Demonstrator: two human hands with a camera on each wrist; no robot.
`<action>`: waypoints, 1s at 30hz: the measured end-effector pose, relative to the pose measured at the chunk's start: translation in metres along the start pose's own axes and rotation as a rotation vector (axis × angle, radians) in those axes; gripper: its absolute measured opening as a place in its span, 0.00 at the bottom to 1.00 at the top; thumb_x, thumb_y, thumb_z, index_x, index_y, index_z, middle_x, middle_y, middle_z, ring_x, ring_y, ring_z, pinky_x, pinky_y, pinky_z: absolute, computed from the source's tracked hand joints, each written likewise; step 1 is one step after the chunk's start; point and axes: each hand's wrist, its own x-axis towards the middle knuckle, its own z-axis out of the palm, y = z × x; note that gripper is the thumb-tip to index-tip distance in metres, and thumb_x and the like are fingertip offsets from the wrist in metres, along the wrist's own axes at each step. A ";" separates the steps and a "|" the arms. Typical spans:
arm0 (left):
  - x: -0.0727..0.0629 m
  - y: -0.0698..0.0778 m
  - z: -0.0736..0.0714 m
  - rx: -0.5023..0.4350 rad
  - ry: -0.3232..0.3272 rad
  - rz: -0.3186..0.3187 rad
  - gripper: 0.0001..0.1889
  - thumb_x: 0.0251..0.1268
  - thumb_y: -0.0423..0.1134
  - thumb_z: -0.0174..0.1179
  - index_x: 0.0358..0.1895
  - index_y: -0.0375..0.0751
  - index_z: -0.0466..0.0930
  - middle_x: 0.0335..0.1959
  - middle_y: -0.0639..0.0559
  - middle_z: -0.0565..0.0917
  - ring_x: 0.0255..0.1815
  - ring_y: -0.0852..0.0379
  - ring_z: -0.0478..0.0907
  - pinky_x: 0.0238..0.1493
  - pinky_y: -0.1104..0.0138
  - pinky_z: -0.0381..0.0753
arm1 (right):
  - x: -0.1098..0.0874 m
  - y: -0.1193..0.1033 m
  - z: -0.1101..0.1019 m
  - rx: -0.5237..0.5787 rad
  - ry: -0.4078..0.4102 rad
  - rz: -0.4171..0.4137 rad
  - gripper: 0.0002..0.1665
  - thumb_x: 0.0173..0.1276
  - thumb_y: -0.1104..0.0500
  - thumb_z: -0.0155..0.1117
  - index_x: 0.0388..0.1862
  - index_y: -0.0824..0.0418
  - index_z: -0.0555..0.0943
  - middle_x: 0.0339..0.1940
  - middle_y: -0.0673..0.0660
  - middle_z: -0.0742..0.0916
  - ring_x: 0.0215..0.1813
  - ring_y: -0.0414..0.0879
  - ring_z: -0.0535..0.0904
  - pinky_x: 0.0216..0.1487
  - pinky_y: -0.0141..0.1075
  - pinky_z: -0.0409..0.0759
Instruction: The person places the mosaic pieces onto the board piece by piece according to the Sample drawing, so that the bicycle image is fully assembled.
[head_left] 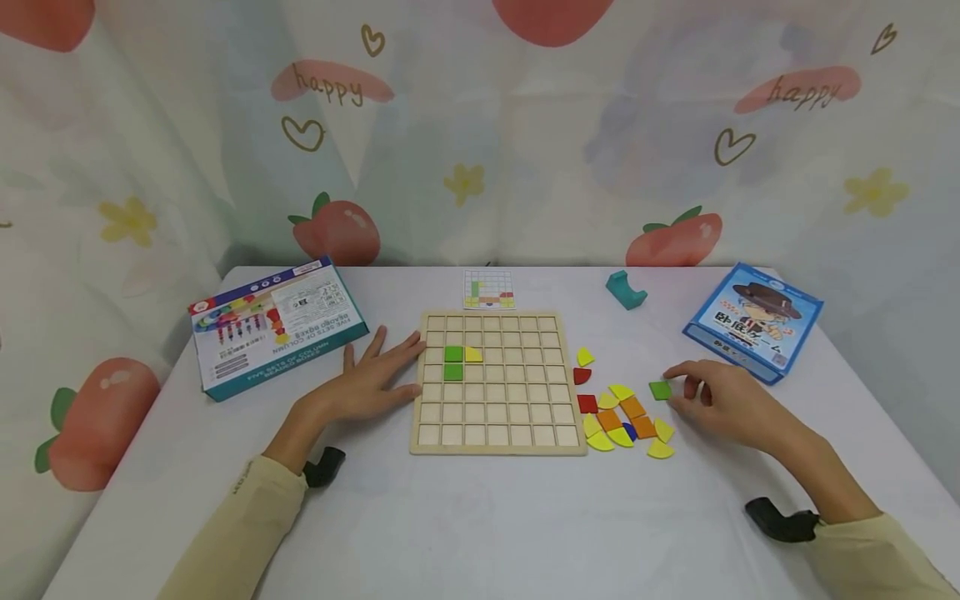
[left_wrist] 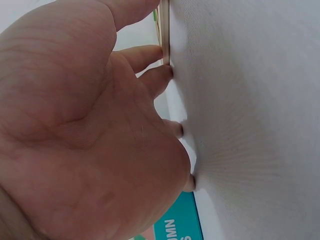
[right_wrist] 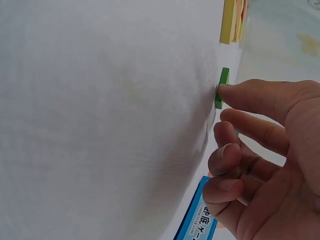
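A wooden grid board (head_left: 498, 450) lies on the table, holding two green square tiles (head_left: 453, 372) and one yellow quarter-round tile (head_left: 473, 354) in its upper left cells. My left hand (head_left: 360, 387) is spread flat, its thumb and a fingertip touching the board's left edge. In the left wrist view, the palm (left_wrist: 95, 135) shows with the board edge (left_wrist: 165, 30) at the fingertips. To the right of the loose pieces, my right hand (head_left: 723, 404) pinches a green square tile (head_left: 660, 390) by its edge between thumb and index finger. That tile (right_wrist: 223, 87) is down at the table surface.
Loose yellow, orange, red and blue tiles (head_left: 632, 407) lie beside the board's right edge. Behind the board is a pattern card (head_left: 489, 289). A teal curved piece (head_left: 626, 290) sits at the back. Boxes stand left (head_left: 281, 329) and right (head_left: 753, 321).
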 end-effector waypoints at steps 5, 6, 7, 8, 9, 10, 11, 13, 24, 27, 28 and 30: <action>-0.002 0.001 -0.001 -0.003 -0.001 -0.002 0.39 0.80 0.54 0.56 0.87 0.51 0.52 0.90 0.49 0.47 0.89 0.31 0.22 0.75 0.23 0.14 | 0.000 -0.001 0.001 0.003 -0.014 -0.010 0.24 0.69 0.58 0.74 0.63 0.62 0.84 0.34 0.49 0.82 0.37 0.43 0.73 0.30 0.28 0.72; -0.003 0.002 -0.001 -0.004 -0.001 -0.002 0.39 0.80 0.54 0.56 0.87 0.50 0.52 0.90 0.49 0.47 0.89 0.31 0.22 0.75 0.23 0.14 | 0.000 -0.001 0.001 0.003 -0.015 -0.013 0.24 0.69 0.58 0.74 0.63 0.61 0.84 0.34 0.49 0.82 0.37 0.43 0.73 0.30 0.28 0.72; -0.003 0.002 -0.001 -0.005 -0.001 -0.001 0.39 0.80 0.54 0.56 0.87 0.50 0.52 0.90 0.49 0.48 0.89 0.31 0.23 0.75 0.23 0.14 | 0.000 -0.001 0.001 0.003 -0.016 -0.016 0.24 0.69 0.59 0.74 0.63 0.61 0.84 0.34 0.49 0.82 0.37 0.43 0.73 0.30 0.28 0.72; -0.003 0.002 -0.001 -0.006 0.000 -0.001 0.39 0.80 0.54 0.56 0.87 0.50 0.52 0.90 0.49 0.48 0.89 0.31 0.23 0.75 0.24 0.14 | 0.000 -0.001 0.001 0.003 -0.014 -0.018 0.24 0.69 0.59 0.74 0.63 0.61 0.84 0.34 0.49 0.82 0.37 0.43 0.73 0.30 0.28 0.73; -0.003 0.002 -0.001 -0.006 0.001 0.000 0.39 0.80 0.54 0.56 0.87 0.50 0.52 0.90 0.49 0.48 0.89 0.31 0.23 0.75 0.24 0.14 | 0.000 -0.001 0.001 0.003 -0.013 -0.020 0.23 0.69 0.59 0.74 0.63 0.61 0.85 0.34 0.49 0.82 0.37 0.43 0.73 0.30 0.28 0.73; -0.003 0.002 -0.001 -0.007 0.001 0.001 0.39 0.80 0.54 0.56 0.87 0.50 0.53 0.90 0.49 0.48 0.89 0.31 0.23 0.75 0.24 0.14 | 0.000 -0.001 0.001 0.003 -0.011 -0.022 0.23 0.69 0.59 0.74 0.62 0.61 0.85 0.34 0.49 0.82 0.37 0.43 0.73 0.30 0.28 0.73; -0.003 0.002 -0.001 -0.009 0.002 0.003 0.39 0.80 0.54 0.56 0.87 0.50 0.53 0.90 0.48 0.48 0.89 0.31 0.23 0.75 0.24 0.14 | -0.001 -0.001 0.001 0.002 -0.010 -0.023 0.22 0.69 0.59 0.74 0.61 0.61 0.85 0.34 0.49 0.82 0.37 0.43 0.73 0.30 0.28 0.73; -0.002 0.002 -0.001 -0.009 0.003 0.004 0.39 0.80 0.54 0.56 0.87 0.50 0.52 0.90 0.49 0.48 0.89 0.31 0.23 0.75 0.24 0.13 | -0.001 0.000 0.001 0.004 -0.009 -0.023 0.22 0.69 0.59 0.74 0.61 0.61 0.85 0.33 0.49 0.82 0.37 0.43 0.73 0.30 0.28 0.72; 0.000 -0.002 0.001 -0.010 0.006 0.009 0.40 0.80 0.55 0.56 0.87 0.51 0.52 0.90 0.49 0.48 0.89 0.31 0.22 0.75 0.24 0.13 | 0.000 0.000 0.003 0.005 -0.009 -0.013 0.21 0.69 0.58 0.75 0.59 0.62 0.85 0.33 0.49 0.82 0.37 0.43 0.73 0.30 0.28 0.73; 0.000 -0.002 0.002 -0.011 0.007 0.008 0.39 0.80 0.55 0.56 0.87 0.51 0.53 0.90 0.50 0.48 0.89 0.31 0.23 0.75 0.23 0.13 | 0.000 0.000 0.003 0.007 -0.008 -0.014 0.20 0.69 0.58 0.75 0.58 0.62 0.86 0.33 0.49 0.82 0.37 0.43 0.73 0.30 0.28 0.73; 0.000 -0.003 0.002 -0.010 0.007 0.009 0.39 0.80 0.55 0.56 0.87 0.52 0.53 0.90 0.50 0.48 0.89 0.31 0.23 0.75 0.23 0.14 | 0.000 0.000 0.003 0.008 -0.007 -0.013 0.20 0.69 0.58 0.75 0.58 0.63 0.86 0.33 0.49 0.82 0.37 0.43 0.73 0.30 0.28 0.73; 0.000 -0.002 0.002 -0.008 0.008 0.010 0.39 0.80 0.55 0.56 0.87 0.52 0.53 0.90 0.50 0.48 0.90 0.32 0.23 0.75 0.23 0.14 | 0.000 -0.001 0.003 0.009 -0.003 -0.014 0.20 0.69 0.58 0.75 0.58 0.63 0.86 0.33 0.49 0.82 0.37 0.43 0.73 0.30 0.28 0.73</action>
